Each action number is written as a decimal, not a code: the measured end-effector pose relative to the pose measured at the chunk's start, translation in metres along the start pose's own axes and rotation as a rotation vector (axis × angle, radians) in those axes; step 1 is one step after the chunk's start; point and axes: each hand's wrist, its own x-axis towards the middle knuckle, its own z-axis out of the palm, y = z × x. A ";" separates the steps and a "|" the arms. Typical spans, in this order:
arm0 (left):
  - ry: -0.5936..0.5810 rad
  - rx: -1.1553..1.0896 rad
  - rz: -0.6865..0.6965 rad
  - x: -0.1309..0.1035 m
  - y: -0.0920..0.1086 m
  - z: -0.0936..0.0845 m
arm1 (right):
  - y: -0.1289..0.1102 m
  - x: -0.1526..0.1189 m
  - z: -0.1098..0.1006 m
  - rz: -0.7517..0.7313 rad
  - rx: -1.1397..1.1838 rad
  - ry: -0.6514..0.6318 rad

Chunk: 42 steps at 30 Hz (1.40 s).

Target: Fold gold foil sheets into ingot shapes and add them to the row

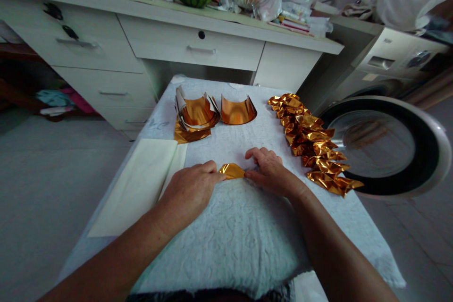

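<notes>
Left hand (191, 186) closed: left end of a small gold foil piece (231, 171) is pinched between thumb and forefinger. Right hand (267, 170) part open: the right end is touched by the thumb, forefinger is lifted clear; whether that end is also gripped from beneath cannot be told. Foil piece is held directly between the hands, near the middle of the cloth-covered counter (226, 144). Long axis is run crosswise, left to right, roughly level from one thumb to the other; both ends are reached, so neither hand can be called nearer. Foil is shiny, mirror-like, narrowed toward the ends, upper edge arched.

Cloth is pale blue-grey, soft, wavy-textured toward the near side. To the left, beside the left forearm, a matte cream paper sheet (130, 188) is laid flat, a fold or second edge shown at its right. Beyond the hands, a curled foil stack (196, 113) is stood, dull pale backs outward, gold inside; a flat foil sheet (193, 137) is partly covered by it. Just right, a smaller curled foil bundle (239, 112) is set. Along the right edge, crumpled, pointed-ended foil pieces (309, 139) are lined up in a row, closely packed, sharply creased.
</notes>
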 end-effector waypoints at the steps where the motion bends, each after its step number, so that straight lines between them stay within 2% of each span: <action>1: -0.002 -0.001 0.001 0.000 0.000 -0.001 | 0.000 0.000 -0.001 0.000 0.002 -0.006; 8: -0.010 -0.012 -0.009 -0.002 0.007 -0.010 | -0.001 -0.001 -0.006 -0.014 0.040 -0.031; 15: 0.022 -0.059 -0.033 -0.001 0.011 -0.011 | 0.012 0.000 -0.006 -0.087 0.099 0.001; 24: 0.060 -0.099 -0.065 0.000 0.014 -0.008 | -0.002 -0.003 0.002 -0.288 0.205 0.053; 34: 0.077 -0.154 -0.115 0.003 0.011 -0.007 | -0.008 -0.002 0.005 -0.319 0.219 0.105; 42: 0.179 -0.200 -0.107 0.004 0.007 -0.003 | -0.008 -0.003 0.004 -0.314 0.308 0.183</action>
